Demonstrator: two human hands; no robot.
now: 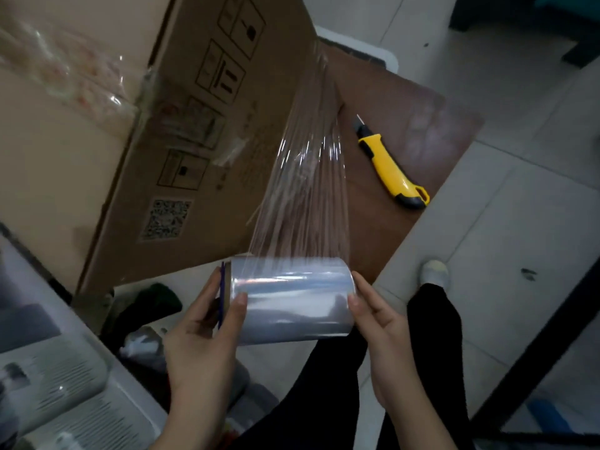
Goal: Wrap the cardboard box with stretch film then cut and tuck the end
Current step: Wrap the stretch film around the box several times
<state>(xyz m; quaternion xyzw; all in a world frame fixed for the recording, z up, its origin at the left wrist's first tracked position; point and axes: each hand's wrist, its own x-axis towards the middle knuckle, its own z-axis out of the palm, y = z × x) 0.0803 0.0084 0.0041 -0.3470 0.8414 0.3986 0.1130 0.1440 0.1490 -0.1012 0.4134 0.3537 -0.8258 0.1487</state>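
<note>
the stretch film roll (292,300) is gripped crosswise at either end by left hand (201,336) and right hand (380,323), cardboard box (194,125) ahead, nearer the left.

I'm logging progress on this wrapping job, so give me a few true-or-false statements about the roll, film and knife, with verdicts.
1. The left hand and right hand hold the film roll by its ends. True.
2. The yellow knife is in the right hand. False: it lies on the brown table.
3. Stretched film runs from the film roll to the cardboard box. True.
4. The film is cut off the roll. False: it is uncut, joined to the roll.
</note>
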